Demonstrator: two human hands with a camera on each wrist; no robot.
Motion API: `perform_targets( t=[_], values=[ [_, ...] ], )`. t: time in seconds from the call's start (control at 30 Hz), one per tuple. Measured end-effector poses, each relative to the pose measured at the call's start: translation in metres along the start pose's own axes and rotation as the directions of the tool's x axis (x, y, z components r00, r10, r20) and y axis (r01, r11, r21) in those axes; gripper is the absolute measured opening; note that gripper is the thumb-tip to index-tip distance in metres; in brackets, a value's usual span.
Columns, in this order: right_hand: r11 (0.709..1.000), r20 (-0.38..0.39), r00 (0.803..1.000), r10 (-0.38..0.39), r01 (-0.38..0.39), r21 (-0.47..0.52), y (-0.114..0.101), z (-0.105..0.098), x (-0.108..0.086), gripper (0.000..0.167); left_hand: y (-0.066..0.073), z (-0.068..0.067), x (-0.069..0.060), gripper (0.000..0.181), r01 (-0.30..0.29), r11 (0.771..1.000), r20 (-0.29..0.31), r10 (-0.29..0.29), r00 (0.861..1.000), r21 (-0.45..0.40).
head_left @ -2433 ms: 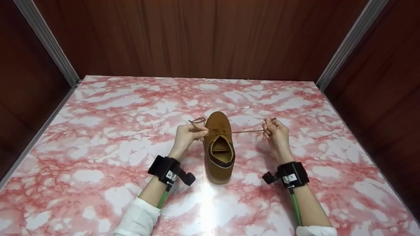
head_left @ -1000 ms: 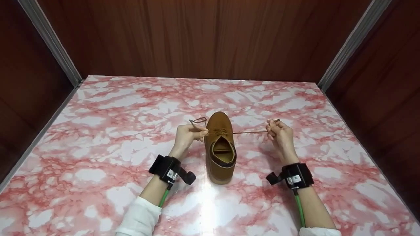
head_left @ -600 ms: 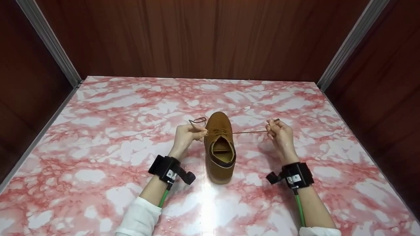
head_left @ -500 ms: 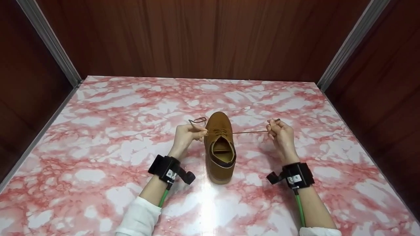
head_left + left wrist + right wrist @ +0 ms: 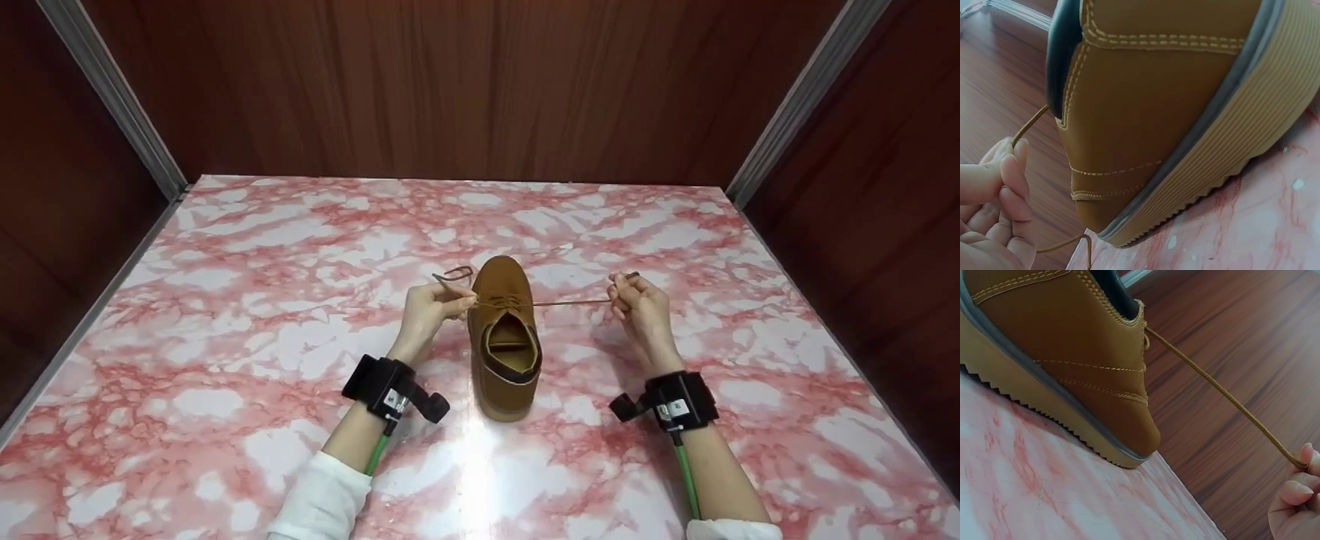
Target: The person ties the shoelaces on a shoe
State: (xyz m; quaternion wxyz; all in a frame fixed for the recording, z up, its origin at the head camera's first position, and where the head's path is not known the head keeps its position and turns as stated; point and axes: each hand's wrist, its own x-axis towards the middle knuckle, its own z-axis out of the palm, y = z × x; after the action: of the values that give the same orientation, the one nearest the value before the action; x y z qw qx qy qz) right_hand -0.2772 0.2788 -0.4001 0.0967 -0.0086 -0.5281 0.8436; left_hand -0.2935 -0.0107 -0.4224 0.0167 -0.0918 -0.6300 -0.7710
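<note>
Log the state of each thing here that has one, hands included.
shoe: upright on the tabletop, toe pointing forward
left hand: pinching the shoelace close by the shoe
right hand: pinching the shoelace, clear of the shoe
shoelace: straight between shoe and right hand, slack beyond left hand
wrist bands: worn, one per wrist

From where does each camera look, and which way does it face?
Head: on the person's head, facing forward and down at the shoe on the table; left hand, right hand and sleeves show.
Left wrist: on that wrist, facing forward along the shoe's left side; left hand pinching the lace shows.
Right wrist: on that wrist, facing forward along the shoe's right side; right hand pinching the lace shows.
Both wrist views share shoe, lace and table.
</note>
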Motion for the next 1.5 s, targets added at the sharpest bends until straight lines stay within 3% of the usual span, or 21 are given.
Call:
perform_targets(
  t=[0.2,0.27,0.3,0.43,0.6,0.73,0.87,1.1,1.5],
  values=[
    [0.999,0.017,1.0,0.016,-0.015,-0.036,0.001,0.0,0.002,0.014,0.0,0.007,0.0,0.01,0.012,1.0,-0.02,-0.011,1.0,0.023],
    [0.999,0.019,1.0,0.024,-0.023,-0.041,0.001,0.0,0.003,0.016,0.008,0.012,-0.003,0.01,0.026,0.999,-0.041,-0.024,0.999,0.043],
    [0.999,0.02,0.999,0.028,-0.027,-0.042,0.001,0.0,0.003,0.018,0.002,0.012,0.001,0.01,0.015,1.0,-0.032,-0.014,0.999,0.023],
    [0.998,0.035,0.998,0.051,-0.05,-0.044,0.001,-0.001,0.002,0.023,0.009,0.021,0.003,0.012,0.018,1.0,0.001,-0.018,1.0,0.005],
    [0.997,0.056,0.996,0.074,-0.072,-0.024,0.002,-0.002,0.002,0.02,0.031,0.033,-0.002,0.019,0.002,0.984,0.063,-0.013,0.998,0.18],
    [0.997,0.069,0.995,0.077,-0.076,-0.006,0.001,-0.003,0.001,0.018,0.039,0.036,-0.004,0.02,-0.036,0.973,0.106,0.011,0.994,0.23],
    [0.996,0.073,0.994,0.083,-0.08,-0.038,0.0,-0.003,0.002,0.019,0.039,0.035,-0.004,0.018,-0.015,0.98,0.087,-0.002,0.996,0.2],
    [0.987,0.085,0.991,0.106,-0.095,-0.128,-0.008,0.002,0.004,0.029,0.033,0.034,-0.004,0.015,0.032,0.999,-0.009,-0.032,0.999,0.027],
    [0.947,0.134,0.984,0.12,-0.073,-0.312,-0.033,0.024,0.019,0.018,0.032,0.036,-0.001,0.013,0.04,0.995,-0.021,-0.038,0.999,0.091]
  ],
)
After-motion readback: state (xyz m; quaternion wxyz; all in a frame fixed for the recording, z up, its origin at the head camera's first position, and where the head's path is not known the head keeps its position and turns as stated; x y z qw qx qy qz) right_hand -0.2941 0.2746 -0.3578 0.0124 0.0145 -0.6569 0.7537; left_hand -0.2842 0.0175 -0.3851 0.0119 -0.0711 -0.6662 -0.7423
